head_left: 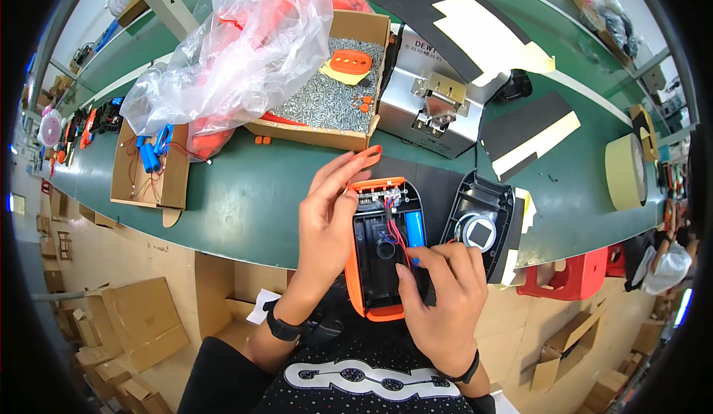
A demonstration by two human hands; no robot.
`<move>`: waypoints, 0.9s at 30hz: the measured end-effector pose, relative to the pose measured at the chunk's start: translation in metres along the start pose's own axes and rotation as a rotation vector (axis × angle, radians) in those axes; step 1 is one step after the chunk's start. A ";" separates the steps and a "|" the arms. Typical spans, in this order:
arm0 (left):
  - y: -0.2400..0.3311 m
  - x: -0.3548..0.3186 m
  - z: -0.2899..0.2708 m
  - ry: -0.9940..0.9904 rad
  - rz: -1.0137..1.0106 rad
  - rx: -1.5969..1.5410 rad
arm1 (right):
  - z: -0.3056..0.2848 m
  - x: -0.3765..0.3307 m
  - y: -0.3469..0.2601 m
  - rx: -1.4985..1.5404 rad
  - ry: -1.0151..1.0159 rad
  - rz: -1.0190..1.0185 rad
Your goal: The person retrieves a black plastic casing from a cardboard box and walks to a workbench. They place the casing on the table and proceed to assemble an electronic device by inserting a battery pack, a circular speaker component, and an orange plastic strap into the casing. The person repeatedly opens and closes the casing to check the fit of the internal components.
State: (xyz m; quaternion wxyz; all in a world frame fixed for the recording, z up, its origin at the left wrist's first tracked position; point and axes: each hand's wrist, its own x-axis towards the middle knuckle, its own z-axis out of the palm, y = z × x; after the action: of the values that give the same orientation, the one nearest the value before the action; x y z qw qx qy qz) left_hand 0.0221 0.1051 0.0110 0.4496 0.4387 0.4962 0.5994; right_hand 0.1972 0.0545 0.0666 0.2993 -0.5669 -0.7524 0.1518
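An open orange and black device casing (379, 265) is held upright in front of me at the table's edge. Inside sit a small circuit board (371, 197), red wires (396, 230) and a blue cylindrical battery (414, 227). My left hand (327, 217) grips the casing's left side, its fingertips by an orange strap (376, 151) at the top. My right hand (449, 288) reaches into the lower right of the casing, thumb and forefinger closed around the red wires beside the battery's lower end. To the right lies a black cover (499, 199) with a round speaker (477, 232).
A cardboard box of screws (327, 109) stands behind, partly under a clear plastic bag (245, 50). Left of it, a small box (171, 180) holds blue batteries. A metal screw-feeding machine (423, 117), black foam sheets (531, 135) and a tape roll (625, 171) stand rightward.
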 end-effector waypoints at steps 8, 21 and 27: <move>0.001 -0.011 -0.001 0.069 0.106 0.253 | -0.005 0.006 -0.003 -0.053 -0.054 -0.041; 0.005 -0.023 -0.012 0.064 0.103 0.335 | -0.015 0.070 -0.030 -0.030 -0.359 -0.235; 0.012 0.004 -0.018 0.040 -0.123 0.111 | -0.002 0.068 -0.020 -0.006 -0.382 -0.251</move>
State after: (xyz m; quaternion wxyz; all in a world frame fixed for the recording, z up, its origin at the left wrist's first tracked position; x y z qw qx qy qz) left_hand 0.0023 0.1043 0.0215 0.4506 0.4195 0.5635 0.5509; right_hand 0.1712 0.1116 0.0989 0.1662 -0.4306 -0.8605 0.2156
